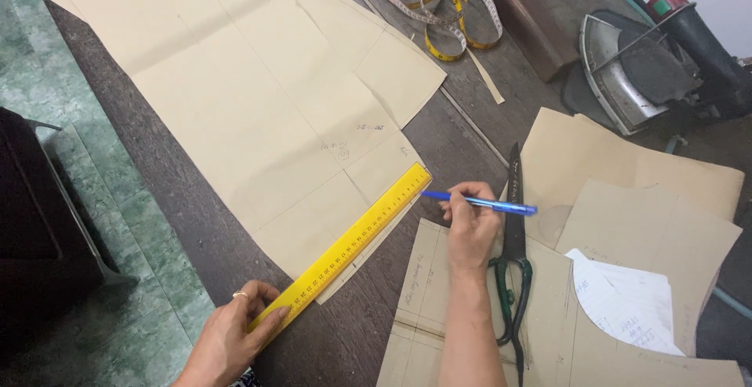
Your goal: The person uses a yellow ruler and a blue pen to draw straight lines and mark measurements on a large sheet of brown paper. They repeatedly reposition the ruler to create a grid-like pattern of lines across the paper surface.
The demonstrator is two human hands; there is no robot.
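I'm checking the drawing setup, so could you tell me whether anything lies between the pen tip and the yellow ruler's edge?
Nothing visible does. The right hand holds the blue pen with its tip just off the far end of the yellow ruler, over bare table. The scissors lie behind the hand.

The large tan paper sheet (235,97) runs off the far and left edges. The iron (634,66) at far right is partly cut off, its handle blurred. The handwriting on the white slip (627,301) is too small to read. The scissors' (513,230) handles lie partly behind the right hand (470,230). The left hand (231,340) is cropped at the near edge.
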